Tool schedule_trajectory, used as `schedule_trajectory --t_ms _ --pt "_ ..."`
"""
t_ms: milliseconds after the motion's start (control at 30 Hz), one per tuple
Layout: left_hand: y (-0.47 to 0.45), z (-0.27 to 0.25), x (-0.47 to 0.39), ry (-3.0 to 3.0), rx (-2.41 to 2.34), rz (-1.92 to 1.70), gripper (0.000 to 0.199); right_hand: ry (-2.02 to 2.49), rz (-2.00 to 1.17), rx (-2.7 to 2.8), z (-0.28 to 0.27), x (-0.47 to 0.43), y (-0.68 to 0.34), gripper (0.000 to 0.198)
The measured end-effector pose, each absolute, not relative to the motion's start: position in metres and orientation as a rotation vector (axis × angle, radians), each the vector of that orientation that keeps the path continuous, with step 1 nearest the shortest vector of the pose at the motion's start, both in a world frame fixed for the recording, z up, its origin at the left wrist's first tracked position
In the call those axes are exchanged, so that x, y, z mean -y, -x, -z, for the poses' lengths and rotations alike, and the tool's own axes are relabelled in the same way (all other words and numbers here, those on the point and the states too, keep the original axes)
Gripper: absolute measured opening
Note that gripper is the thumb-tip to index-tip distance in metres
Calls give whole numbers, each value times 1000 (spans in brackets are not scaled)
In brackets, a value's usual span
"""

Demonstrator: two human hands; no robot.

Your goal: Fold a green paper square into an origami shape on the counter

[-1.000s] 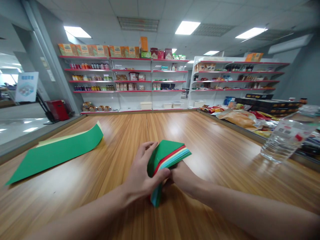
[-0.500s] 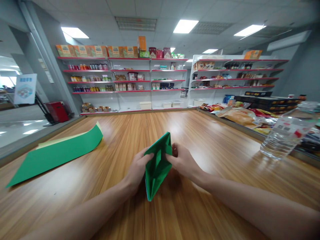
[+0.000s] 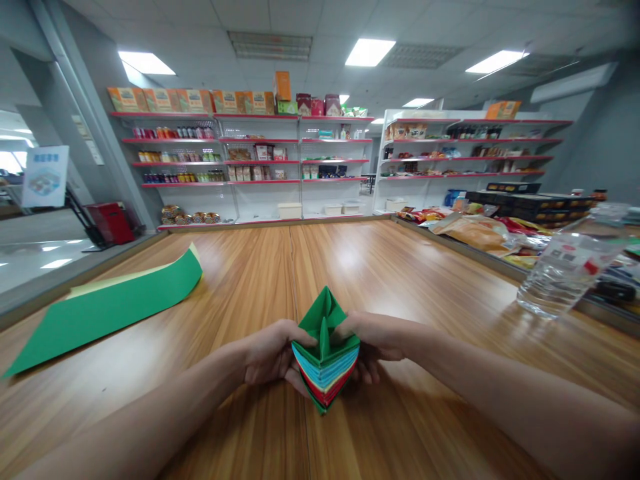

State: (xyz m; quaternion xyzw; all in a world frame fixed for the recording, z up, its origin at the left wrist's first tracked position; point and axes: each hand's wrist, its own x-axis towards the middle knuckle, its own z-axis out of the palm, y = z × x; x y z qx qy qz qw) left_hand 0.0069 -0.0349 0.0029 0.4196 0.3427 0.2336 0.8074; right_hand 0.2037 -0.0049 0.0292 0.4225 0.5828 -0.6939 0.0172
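Observation:
Between my hands is a folded paper piece point(image 3: 326, 373), green on top with blue, cream and red layers showing along its near edge. A pointed green flap stands up in its middle, and the top lies spread open like a small boat. My left hand point(image 3: 277, 353) grips its left side, thumb pressed inside the green fold and fingers underneath. On the right side, my right hand point(image 3: 367, 343) holds it the same way, with fingertips showing below. A strip of green paper point(image 3: 115, 303) with a yellowish underside lies curled on the table to the left.
The wooden table point(image 3: 240, 280) spans the foreground. A clear water bottle point(image 3: 563, 273) stands at the right, near packaged snacks point(image 3: 470, 233) and stacked black boxes point(image 3: 530, 200). Stocked shelves point(image 3: 260, 160) line the back, and a sign point(image 3: 45, 175) stands at far left.
The folded paper has tilted and turned, so its layered blue and red near edge now shows. Both hands have lowered slightly and pulled its green top wider.

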Motion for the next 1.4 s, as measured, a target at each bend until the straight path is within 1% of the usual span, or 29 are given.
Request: schedule_trajectory --t_ms 100,233,367,467,600,700,867,967,1133,1267,1400 --pt "-8 -4 36 -893 -734 -508 26 -1306 2240 -1625 -30 5 -203 38" --pt "-10 -8 38 -902 -775 -504 28 -1287 2424 -1469 -25 3 -202 43" --pt "-12 -7 38 -922 -776 -518 27 -1281 2473 -1442 -21 3 -203 46" --pt "-11 -6 39 -952 -787 -535 24 -1316 2468 -1520 -18 5 -203 43" --pt "-13 -6 40 -970 -825 -619 22 -1355 2505 -1717 -12 9 -200 28" --pt "-17 -4 40 -934 -841 -766 21 -1437 2468 -1958 -9 8 -197 29" --pt "-26 -1 41 -903 -860 -1090 21 -1535 2257 -2082 -9 6 -197 42" --pt "-24 -4 43 -932 -805 -1028 25 -1508 2255 -2212 -7 6 -198 40" --pt "-14 -8 42 -972 -705 -840 18 -1277 2272 -2348 -4 5 -201 36" --pt "-14 -7 39 -997 -703 -837 16 -1215 2278 -2295 -5 3 -201 33" --pt "-17 -8 39 -999 -765 -867 9 -1258 2285 -2274 -7 4 -201 32"
